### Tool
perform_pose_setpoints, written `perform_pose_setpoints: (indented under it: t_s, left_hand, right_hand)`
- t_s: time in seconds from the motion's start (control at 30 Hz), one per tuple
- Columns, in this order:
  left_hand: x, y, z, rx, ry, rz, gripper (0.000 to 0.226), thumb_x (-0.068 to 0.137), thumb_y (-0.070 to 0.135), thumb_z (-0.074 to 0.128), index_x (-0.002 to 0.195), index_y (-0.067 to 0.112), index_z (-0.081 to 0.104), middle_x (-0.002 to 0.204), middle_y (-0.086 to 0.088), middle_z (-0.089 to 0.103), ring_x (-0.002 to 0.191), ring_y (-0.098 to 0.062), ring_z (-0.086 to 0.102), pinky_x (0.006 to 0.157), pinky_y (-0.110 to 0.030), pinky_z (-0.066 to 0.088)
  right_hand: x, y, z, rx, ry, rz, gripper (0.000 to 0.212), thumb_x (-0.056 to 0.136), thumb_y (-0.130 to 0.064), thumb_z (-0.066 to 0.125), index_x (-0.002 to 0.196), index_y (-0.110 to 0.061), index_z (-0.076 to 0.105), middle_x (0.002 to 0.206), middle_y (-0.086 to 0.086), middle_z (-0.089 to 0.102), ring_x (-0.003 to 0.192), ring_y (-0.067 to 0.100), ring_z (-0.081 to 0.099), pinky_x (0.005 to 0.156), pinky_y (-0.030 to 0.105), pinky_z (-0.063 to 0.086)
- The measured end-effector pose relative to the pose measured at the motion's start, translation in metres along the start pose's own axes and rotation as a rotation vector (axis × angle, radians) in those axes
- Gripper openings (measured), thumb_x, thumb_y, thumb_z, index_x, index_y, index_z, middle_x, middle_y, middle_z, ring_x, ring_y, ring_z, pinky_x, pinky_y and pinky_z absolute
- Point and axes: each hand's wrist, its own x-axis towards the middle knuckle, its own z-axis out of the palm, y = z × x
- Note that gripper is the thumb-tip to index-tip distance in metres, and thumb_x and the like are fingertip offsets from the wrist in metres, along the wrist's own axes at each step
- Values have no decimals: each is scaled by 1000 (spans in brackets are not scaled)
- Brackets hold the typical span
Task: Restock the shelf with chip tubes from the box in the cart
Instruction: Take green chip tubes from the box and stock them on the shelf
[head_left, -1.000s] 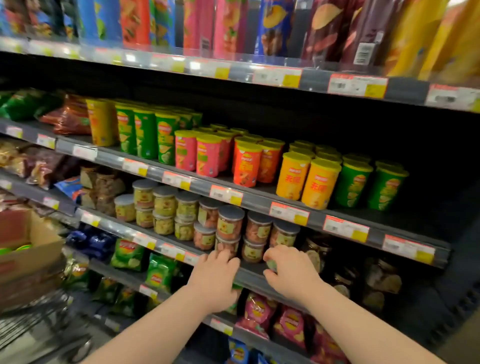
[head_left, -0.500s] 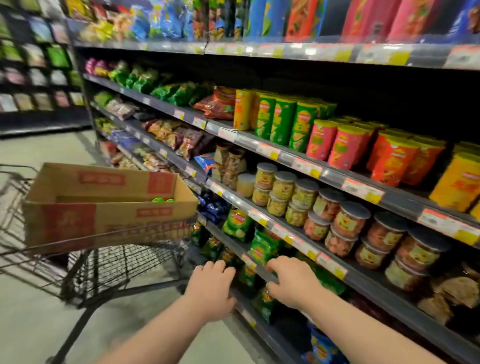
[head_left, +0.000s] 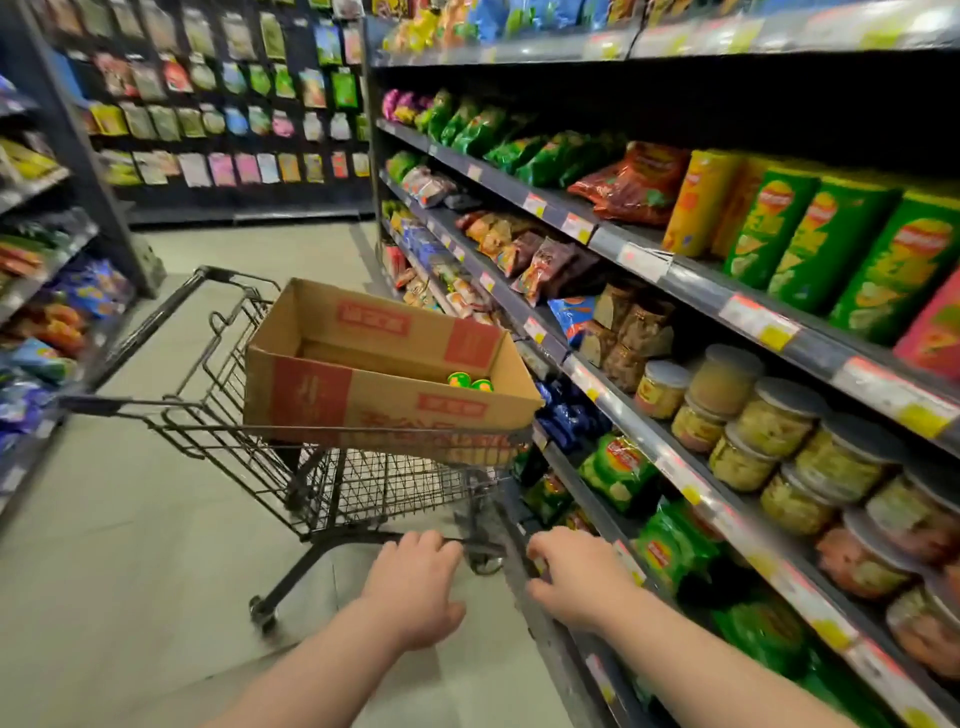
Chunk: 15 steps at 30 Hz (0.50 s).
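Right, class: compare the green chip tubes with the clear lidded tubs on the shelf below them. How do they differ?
The green chip tubes are tall and slim; the clear tubs are short and squat. The tubes are opaque; the tubs show their contents under grey lids. The tubes stand one layer high; the tubs are stacked two high. Both are round and upright.

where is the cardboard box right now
The cardboard box sits left of centre in the head view, in the wire cart, just left of the snack shelf.
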Motion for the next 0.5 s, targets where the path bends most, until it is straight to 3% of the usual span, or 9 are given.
perform_pose_setpoints:
  t_s: [0.5]
  left_hand:
    - [141, -8, -36, -29, -36, -136, 60, 86, 50, 48, 137, 20, 37, 137, -2, 41, 127, -24, 38, 105, -37, 36]
  right_hand:
    - [154, 76, -35, 85, -90, -70, 35, 88, -39, 52, 120, -26, 53, 121, 1, 56, 113, 27, 53, 95, 38, 41]
